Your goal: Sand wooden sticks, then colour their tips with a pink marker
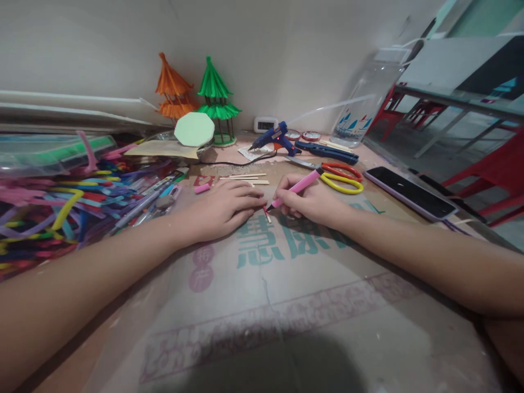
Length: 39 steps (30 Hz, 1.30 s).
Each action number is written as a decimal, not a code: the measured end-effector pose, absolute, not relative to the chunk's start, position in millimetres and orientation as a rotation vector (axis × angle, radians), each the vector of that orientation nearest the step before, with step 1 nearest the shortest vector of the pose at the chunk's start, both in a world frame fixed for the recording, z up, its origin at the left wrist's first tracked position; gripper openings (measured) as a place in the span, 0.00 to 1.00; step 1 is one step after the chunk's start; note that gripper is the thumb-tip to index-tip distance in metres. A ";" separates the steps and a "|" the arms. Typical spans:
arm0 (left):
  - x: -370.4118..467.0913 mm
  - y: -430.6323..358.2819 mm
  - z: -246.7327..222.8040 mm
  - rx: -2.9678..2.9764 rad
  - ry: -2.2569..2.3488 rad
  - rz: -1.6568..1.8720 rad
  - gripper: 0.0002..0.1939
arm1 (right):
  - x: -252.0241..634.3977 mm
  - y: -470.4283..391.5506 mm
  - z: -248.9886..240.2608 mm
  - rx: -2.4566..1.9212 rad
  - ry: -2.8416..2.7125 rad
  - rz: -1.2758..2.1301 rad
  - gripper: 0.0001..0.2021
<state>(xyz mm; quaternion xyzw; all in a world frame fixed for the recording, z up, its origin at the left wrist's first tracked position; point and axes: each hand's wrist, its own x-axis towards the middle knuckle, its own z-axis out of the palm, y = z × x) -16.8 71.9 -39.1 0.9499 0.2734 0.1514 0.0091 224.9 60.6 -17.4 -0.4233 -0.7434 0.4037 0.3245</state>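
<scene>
A pink marker [303,182] is gripped in my right hand [308,199], its dark tip down at a small thin stick [267,214] that is partly red and partly pale wood. My left hand [227,206] lies palm down on the printed cardboard [327,295], its fingers stretched towards the stick and the fingertips at its upper end. What lies under the left palm is hidden. Several plain wooden sticks [245,178] rest just beyond the left hand. The pink marker cap [202,189] is by the back of that hand.
Colourful pipe cleaners [53,207] heap at the left. Behind stand orange [172,87] and green [216,90] tiered models, a blue glue gun [270,137] and a small clock [265,125]. Scissors [343,183], a phone [409,192] and a clear bottle [364,98] are at the right.
</scene>
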 end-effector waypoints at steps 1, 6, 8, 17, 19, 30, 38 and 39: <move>-16.7 71.8 -39.1 2.964 0.861 0.469 0.21 | 224.7 60.9 -17.5 -1.115 -1.943 1.058 0.07; -17.2 72.4 -40.5 2.932 0.871 0.486 0.21 | 223.8 61.6 -17.7 -1.117 -1.936 1.071 0.06; -17.4 73.1 -41.4 2.934 0.857 0.499 0.21 | 224.6 61.2 -17.6 -1.105 -1.933 1.113 0.05; -17.4 73.0 -41.5 2.959 0.846 0.502 0.21 | 227.2 59.3 -16.5 -1.038 -1.931 1.204 0.07; -17.7 73.0 -41.7 2.960 0.856 0.488 0.21 | 226.1 59.9 -17.3 -1.060 -1.921 1.165 0.06; -17.0 72.8 -41.3 2.959 0.856 0.479 0.22 | 227.5 62.0 -19.2 -1.021 -1.925 1.239 0.05; -17.5 73.1 -42.3 2.954 0.858 0.497 0.22 | 226.2 61.5 -18.1 -1.034 -1.924 1.221 0.05; -17.6 73.1 -42.2 2.954 0.855 0.500 0.21 | 226.4 61.1 -17.7 -1.024 -1.935 1.232 0.05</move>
